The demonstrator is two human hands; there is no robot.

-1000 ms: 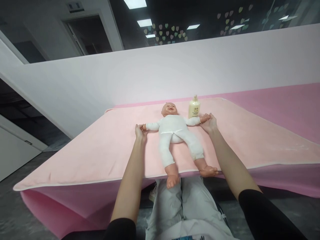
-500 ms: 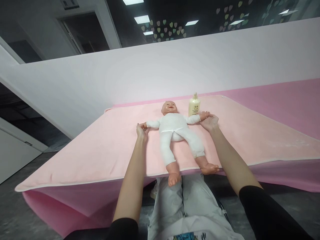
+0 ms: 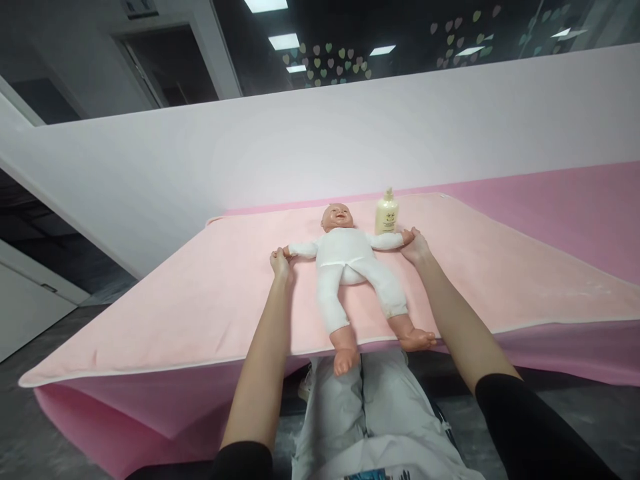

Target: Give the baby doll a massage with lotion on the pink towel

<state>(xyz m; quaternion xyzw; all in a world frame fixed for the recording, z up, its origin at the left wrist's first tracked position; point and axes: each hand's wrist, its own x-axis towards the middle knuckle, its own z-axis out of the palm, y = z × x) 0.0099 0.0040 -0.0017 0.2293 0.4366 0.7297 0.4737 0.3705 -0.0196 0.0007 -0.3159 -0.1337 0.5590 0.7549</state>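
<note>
A baby doll (image 3: pixel 345 257) with a white cloth body lies on its back on a pale pink towel (image 3: pixel 190 293), head toward the wall and arms spread wide. Its bare feet reach past the towel's near edge. My left hand (image 3: pixel 281 263) is closed around the doll's hand on the left. On the other side, my right hand (image 3: pixel 416 247) grips the doll's other hand, fingers wrapped about it. Just beyond that arm stands a pale yellow pump bottle (image 3: pixel 387 213), upright and touched by neither hand.
Behind the towel rises a white wall (image 3: pixel 300 147) with dark glass above it. A deeper pink cover (image 3: pixel 565 200) shows under the towel at the right and hangs over the near edge. My legs (image 3: pixel 375 400) are below that edge.
My right hand has closed further around the doll's hand and shifted slightly left. The left hand still holds the other one. The view has moved a little.
</note>
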